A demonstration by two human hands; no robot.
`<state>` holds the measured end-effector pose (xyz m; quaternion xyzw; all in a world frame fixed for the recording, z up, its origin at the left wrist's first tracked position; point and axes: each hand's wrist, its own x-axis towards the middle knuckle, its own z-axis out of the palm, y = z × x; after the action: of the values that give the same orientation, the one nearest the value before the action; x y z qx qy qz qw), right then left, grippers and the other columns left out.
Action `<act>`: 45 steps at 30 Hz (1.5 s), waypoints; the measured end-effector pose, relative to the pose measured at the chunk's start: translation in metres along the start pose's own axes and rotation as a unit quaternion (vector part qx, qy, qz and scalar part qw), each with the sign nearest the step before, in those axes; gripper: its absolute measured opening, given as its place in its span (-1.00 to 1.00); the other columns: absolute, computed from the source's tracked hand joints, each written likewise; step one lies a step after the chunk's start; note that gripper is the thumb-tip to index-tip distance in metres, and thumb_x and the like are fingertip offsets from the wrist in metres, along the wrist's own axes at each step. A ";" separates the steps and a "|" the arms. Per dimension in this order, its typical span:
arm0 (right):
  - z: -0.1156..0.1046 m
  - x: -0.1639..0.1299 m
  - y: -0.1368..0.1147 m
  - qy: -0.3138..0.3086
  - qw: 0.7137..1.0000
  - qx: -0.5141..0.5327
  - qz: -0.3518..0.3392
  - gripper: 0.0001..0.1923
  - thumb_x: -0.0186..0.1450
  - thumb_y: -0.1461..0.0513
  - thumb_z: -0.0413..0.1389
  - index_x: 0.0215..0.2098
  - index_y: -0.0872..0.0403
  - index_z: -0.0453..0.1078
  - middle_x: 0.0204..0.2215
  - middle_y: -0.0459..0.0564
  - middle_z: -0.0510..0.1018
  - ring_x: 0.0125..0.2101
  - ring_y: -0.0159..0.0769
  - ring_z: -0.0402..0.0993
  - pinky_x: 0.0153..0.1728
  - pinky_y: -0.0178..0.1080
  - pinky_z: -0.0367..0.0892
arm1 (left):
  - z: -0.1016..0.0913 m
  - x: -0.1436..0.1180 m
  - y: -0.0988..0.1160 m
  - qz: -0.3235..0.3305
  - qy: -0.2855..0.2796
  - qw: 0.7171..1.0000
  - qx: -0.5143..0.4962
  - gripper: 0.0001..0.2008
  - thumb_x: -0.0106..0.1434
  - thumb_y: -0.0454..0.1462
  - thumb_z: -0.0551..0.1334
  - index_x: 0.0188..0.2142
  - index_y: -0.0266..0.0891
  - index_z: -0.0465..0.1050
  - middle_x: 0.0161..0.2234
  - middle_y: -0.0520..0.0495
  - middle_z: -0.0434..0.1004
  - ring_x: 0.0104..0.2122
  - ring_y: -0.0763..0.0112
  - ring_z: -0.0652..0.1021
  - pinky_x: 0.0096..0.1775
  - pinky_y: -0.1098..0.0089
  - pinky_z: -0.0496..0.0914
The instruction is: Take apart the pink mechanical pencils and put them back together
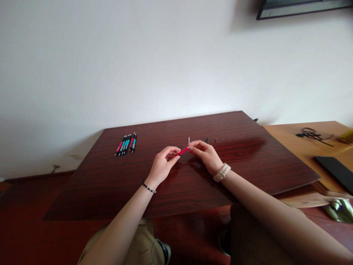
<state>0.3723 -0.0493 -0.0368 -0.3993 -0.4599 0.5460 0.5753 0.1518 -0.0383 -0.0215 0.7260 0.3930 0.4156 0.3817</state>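
Together, we held a slim red pen barrel point(182, 151) above the middle of the dark wooden table point(110, 184), one end in each hand. Our left hand point(162, 165) pinched its near-left end between thumb and fingertips, fingers curled over it. Our right hand point(205, 154) gripped the far-right end in the same pinching way, and a thin pale tip point(189, 140) stood up just past those fingers. The barrel looked short, straight and glossy, a bright pinkish red, tilted slightly so that its right end sat higher and farther than its left. Only the stretch between our two hands showed; the rest was hidden inside our fingers, so we could not tell how long the piece really was.

A dark thin bracelet point(149, 188) circled our left wrist, and a pale watch strap point(222, 172) sat on our right wrist. Two small dark parts point(207, 140) lay on the table just beyond our right hand. Well apart to the far left, a row of pens point(126, 144) lay side by side, black with red or teal sections. On the lighter desk point(303, 147) to the right lay a tangle of black cable point(311, 134) and, nearer, a flat black device point(335, 172).
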 end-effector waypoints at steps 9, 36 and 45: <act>0.000 -0.001 -0.001 0.000 1.000 -0.004 0.003 -0.65 0.21 0.00 0.45 -0.17 0.02 0.62 -0.21 -0.03 0.68 -0.21 -0.27 0.57 -0.10 -0.22 0.46 | 0.001 0.000 0.000 0.003 0.007 1.000 0.000 -0.82 0.37 -0.30 0.33 -0.05 -0.15 0.61 -0.03 -0.12 0.69 -0.05 0.22 0.68 0.08 0.16 0.55; 0.009 -0.017 -0.008 -0.092 0.959 -0.230 -0.139 -0.42 0.43 0.19 0.19 0.40 -0.15 0.37 -0.12 -0.06 0.72 -0.14 -0.18 0.66 -0.02 -0.12 0.52 | 0.000 0.000 -0.002 -0.010 0.047 0.998 -0.042 -0.80 0.36 -0.24 0.35 -0.04 -0.19 0.56 -0.01 -0.14 0.67 -0.01 0.24 0.66 0.10 0.18 0.55; 0.014 -0.023 -0.013 -0.125 0.933 -0.289 -0.174 -0.31 0.46 0.22 0.12 0.52 -0.17 0.16 -0.14 -0.09 0.71 -0.21 -0.22 0.65 -0.06 -0.17 0.50 | 0.000 0.000 0.000 -0.009 0.041 0.999 -0.032 -0.75 0.38 -0.23 0.35 0.03 -0.18 0.58 0.03 -0.15 0.68 0.03 0.19 0.66 0.13 0.14 0.56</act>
<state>0.3630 -0.0738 -0.0226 -0.3906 -0.7286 0.3262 0.4584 0.1521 -0.0387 -0.0215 0.6921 0.4014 0.4542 0.3920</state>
